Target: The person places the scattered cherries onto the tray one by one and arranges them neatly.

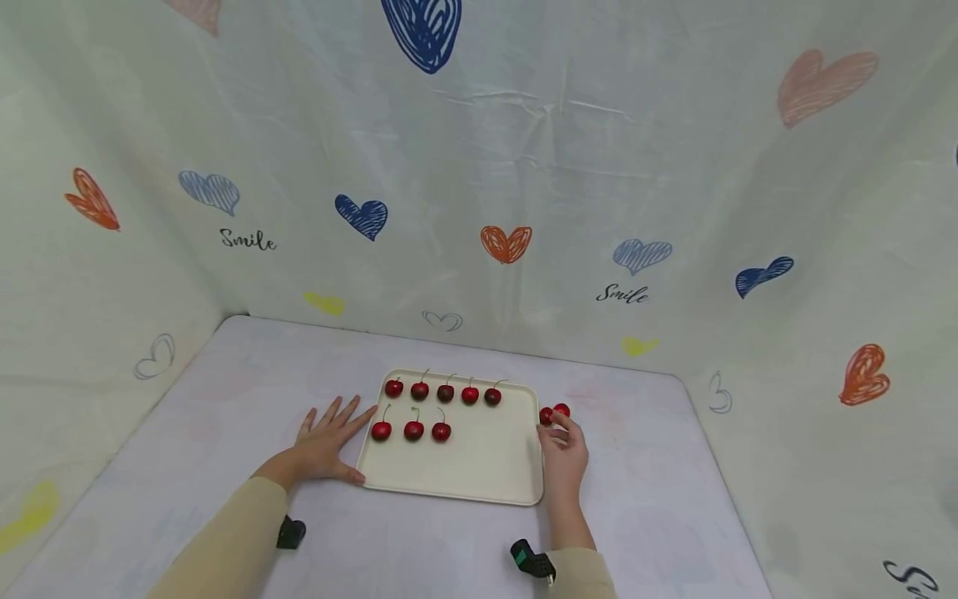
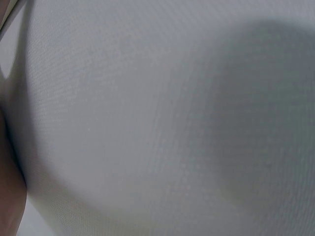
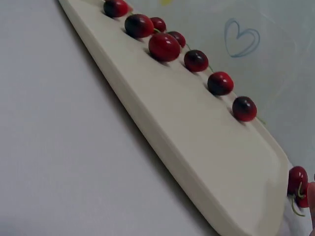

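A cream rectangular tray (image 1: 486,466) lies on the table, with red cherries on it. Several cherries (image 1: 445,393) form the back row, and three more cherries (image 1: 414,430) the front row at the left. My left hand (image 1: 322,449) is spread flat on the table, thumb and fingers touching the tray's left edge. Beyond the tray's right edge my right hand (image 1: 565,453) has its fingertips at two loose cherries (image 1: 546,415). Their stems show in the right wrist view, where a fingertip (image 3: 312,196) meets them; whether it pinches one is hidden.
The white table (image 1: 419,549) meets a pale curtain (image 1: 554,191) printed with hearts at the back and sides. A black strap device (image 1: 531,559) sits at my right wrist and another (image 1: 290,532) at my left. The left wrist view is mostly blurred pale cloth-like surface.
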`<state>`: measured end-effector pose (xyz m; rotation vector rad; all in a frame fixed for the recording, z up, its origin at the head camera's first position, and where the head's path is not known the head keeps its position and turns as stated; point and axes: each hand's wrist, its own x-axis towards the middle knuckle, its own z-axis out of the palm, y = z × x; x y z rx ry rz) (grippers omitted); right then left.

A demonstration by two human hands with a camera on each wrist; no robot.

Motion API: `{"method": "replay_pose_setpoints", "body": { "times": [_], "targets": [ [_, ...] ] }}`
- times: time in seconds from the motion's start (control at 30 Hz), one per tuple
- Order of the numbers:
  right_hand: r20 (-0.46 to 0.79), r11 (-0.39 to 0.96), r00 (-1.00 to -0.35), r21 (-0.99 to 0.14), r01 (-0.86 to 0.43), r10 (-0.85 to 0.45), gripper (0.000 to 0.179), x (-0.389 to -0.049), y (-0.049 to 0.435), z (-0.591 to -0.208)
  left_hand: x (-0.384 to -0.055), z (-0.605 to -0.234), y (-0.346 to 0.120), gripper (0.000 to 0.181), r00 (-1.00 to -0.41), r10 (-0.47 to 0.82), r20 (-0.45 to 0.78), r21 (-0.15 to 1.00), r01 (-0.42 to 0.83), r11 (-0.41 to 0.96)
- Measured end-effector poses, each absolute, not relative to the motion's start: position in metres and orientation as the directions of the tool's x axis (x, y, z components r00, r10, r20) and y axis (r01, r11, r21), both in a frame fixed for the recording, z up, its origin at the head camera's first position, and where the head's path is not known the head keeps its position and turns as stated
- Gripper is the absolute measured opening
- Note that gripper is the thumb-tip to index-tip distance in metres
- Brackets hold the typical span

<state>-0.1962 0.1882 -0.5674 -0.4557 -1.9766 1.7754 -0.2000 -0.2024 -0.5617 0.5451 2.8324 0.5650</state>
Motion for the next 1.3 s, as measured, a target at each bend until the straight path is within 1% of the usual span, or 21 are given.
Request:
{"method": "replay_pose_setpoints", "body": {
  "times": [0.2,0.47,0.67,0.77,0.9,0.97,1.13,1.3],
  "targets": [
    [0.067,0.139,-0.829,-0.990,0.013,0.555,0.034,-0.197,0.211,-0.571,-0.202,-0.566,-0.205,0.118,-0.916,0.374,-0.147,0.388,0.294,0.873],
    [0.079,0.218,-0.852,-0.975,0.042,0.517,0.035,-0.207,0.231,-0.574,-0.201,-0.566,-0.206,0.118,-0.913,0.381,-0.143,0.401,0.299,0.866],
    [0.079,0.280,-0.891,-0.958,0.056,0.448,0.039,-0.222,0.243,-0.572,-0.202,-0.566,-0.206,0.118,-0.914,0.381,-0.137,0.402,0.300,0.865],
    [0.073,0.361,-0.919,-0.929,0.078,0.388,0.040,-0.229,0.248,-0.568,-0.202,-0.568,-0.206,0.119,-0.914,0.385,-0.128,0.411,0.304,0.859],
    [0.057,0.500,-0.959,-0.861,0.093,0.276,0.041,-0.237,0.255,-0.562,-0.202,-0.566,-0.204,0.118,-0.914,0.385,-0.132,0.408,0.304,0.861],
    [0.030,0.538,-0.973,-0.837,0.101,0.229,0.041,-0.241,0.258,-0.561,-0.201,-0.563,-0.202,0.118,-0.913,0.381,-0.145,0.404,0.297,0.865],
    [-0.029,0.556,-0.982,-0.821,0.129,0.186,0.044,-0.246,0.265,-0.565,-0.201,-0.561,-0.202,0.118,-0.913,0.379,-0.148,0.398,0.296,0.868],
    [-0.022,0.559,-0.984,-0.821,0.119,0.177,0.048,-0.249,0.267,-0.571,-0.199,-0.560,-0.202,0.118,-0.916,0.375,-0.144,0.392,0.295,0.871]
  ]
}}
